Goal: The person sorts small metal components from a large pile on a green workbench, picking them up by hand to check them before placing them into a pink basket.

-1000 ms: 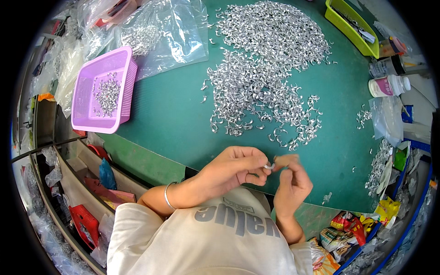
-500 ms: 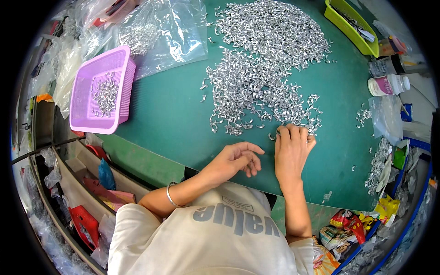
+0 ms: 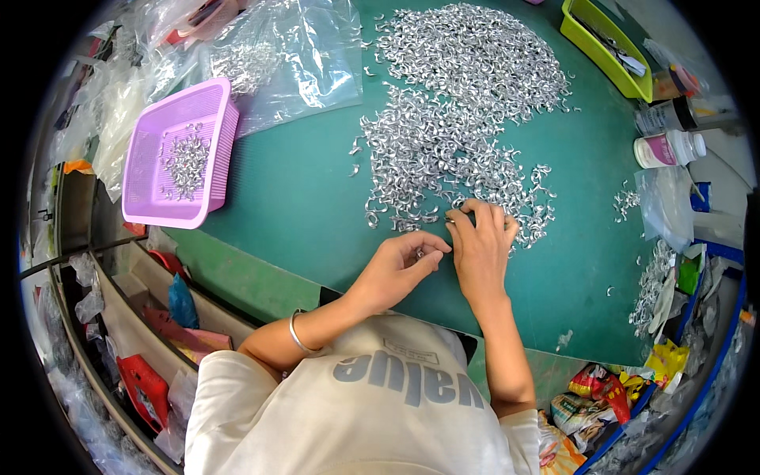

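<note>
A big heap of small, silvery curved metal pieces (image 3: 467, 71) is spread over the green table. My right hand (image 3: 480, 249) is at the heap's near edge, palm down, its bent fingertips among the pieces. What its fingertips pinch, if anything, is hidden. Just left of it is my left hand (image 3: 393, 271), its fingers curled inward and the thumb close to the index finger. A bit of silvery metal shows within that curl. The two hands nearly meet at the fingertips. To the left, a purple plastic basket (image 3: 219, 170) holds a small pile of similar pieces.
Clear plastic bags (image 3: 309, 63) lie at the far left, one with pieces inside. A yellow-green tray (image 3: 582, 36) stands at the far right, near a white bottle (image 3: 669, 149). Smaller clusters of pieces (image 3: 653, 281) lie along the right edge. Open drawers (image 3: 150, 301) are at the lower left.
My right hand has moved left and slightly away from me along the heap's edge. My left hand has lifted a little toward it, with its fingers now curled in around a metal bit.
</note>
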Motion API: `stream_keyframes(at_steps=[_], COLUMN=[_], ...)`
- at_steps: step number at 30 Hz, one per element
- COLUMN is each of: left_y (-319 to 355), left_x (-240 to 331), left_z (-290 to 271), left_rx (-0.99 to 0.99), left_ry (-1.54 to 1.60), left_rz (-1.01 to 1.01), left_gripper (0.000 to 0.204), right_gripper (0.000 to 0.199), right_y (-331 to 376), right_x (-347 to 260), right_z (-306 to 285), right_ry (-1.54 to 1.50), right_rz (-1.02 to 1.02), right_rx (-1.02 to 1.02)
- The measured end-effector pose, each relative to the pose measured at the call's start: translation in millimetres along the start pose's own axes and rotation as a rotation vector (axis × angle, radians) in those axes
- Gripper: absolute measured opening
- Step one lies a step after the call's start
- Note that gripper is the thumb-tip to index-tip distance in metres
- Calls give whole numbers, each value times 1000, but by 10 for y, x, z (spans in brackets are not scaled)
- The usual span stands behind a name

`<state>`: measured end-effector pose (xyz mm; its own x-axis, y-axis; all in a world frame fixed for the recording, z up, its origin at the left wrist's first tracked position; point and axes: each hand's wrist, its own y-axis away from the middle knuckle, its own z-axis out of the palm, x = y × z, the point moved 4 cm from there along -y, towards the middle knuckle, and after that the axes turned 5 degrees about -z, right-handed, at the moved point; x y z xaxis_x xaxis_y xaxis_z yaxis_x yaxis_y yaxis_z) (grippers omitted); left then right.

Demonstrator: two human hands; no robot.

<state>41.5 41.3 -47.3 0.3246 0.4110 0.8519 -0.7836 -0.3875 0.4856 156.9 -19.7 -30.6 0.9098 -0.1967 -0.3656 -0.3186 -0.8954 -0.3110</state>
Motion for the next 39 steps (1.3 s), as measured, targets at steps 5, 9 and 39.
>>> stream_keyframes(at_steps=[5, 9, 39], left_y=[45, 102, 313], left_x=[6, 165, 453], left_z=[-48, 14, 95], left_rx=[80, 51, -134], left_ry=[70, 193, 343], left_rz=[40, 210, 81], left_gripper=[19, 22, 8], right_gripper=[9, 9, 14], right_y=[47, 215, 315], right_x=[19, -94, -368], right_z=[-134, -211, -442], right_ry=[-275, -957, -1818], right_rz=[111, 446, 735], right_rx=[119, 81, 83])
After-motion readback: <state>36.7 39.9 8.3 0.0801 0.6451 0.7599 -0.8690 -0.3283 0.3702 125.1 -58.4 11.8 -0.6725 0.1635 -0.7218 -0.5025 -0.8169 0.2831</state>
